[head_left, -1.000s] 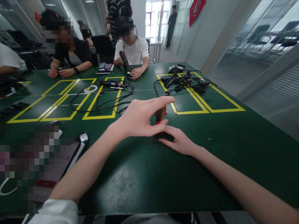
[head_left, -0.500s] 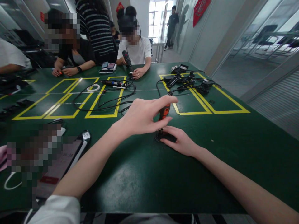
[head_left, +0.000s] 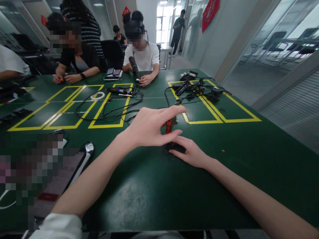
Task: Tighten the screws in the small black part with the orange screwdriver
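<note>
The left hand (head_left: 147, 127) pinches the orange-and-black handle of a small upright tool (head_left: 168, 125), probably a screwdriver, between thumb and forefinger; the other fingers are curled loosely away from it. The right hand (head_left: 190, 152) lies low on the green table (head_left: 154, 192), fingers spread flat over a small dark part (head_left: 171, 147) under the tool's tip, pressing it down rather than closing around it. The tool stands on that part, near the middle of the table, just on the person's side of a yellow-taped rectangle (head_left: 214, 114).

To do this step well, the tool should probably stay vertical over the part, with light downward pressure while the finger and thumb roll the handle. The right fingers would best stay clear of the tip, since a slip could jab them or skate the part across the smooth surface.

Farther out, a loop of black cable (head_left: 112, 111) lies to the left. A heap of black chargers and leads (head_left: 196, 88) sits beyond. Other people sit at the far edge.
</note>
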Tool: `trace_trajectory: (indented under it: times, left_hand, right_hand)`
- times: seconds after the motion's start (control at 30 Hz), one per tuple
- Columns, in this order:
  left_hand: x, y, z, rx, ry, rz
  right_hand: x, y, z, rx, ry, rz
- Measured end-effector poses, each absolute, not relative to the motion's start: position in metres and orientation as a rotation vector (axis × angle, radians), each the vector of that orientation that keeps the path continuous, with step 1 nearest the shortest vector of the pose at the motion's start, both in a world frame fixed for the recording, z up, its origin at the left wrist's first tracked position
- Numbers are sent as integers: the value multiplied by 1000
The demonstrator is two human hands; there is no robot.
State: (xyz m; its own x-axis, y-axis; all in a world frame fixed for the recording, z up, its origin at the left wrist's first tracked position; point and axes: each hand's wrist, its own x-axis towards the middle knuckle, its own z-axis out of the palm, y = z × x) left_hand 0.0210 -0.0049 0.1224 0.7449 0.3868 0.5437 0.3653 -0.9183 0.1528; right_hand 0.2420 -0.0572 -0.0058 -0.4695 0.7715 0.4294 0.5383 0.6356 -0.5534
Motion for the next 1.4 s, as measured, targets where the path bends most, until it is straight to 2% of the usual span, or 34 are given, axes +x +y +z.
trace_trajectory:
  times: [0.87, 1.1, 1.4]
  left_hand:
    - [22, -9, 124, 2853, 672, 823]
    - [23, -8, 140, 2956, 784, 722]
    - [20, -10, 159, 3013, 552, 535]
  right_hand:
    - [242, -58, -5, -1015, -2185, 455]
    - [243, -57, -9, -1002, -2168, 427]
    - [245, -58, -8, -1007, -2169, 462]
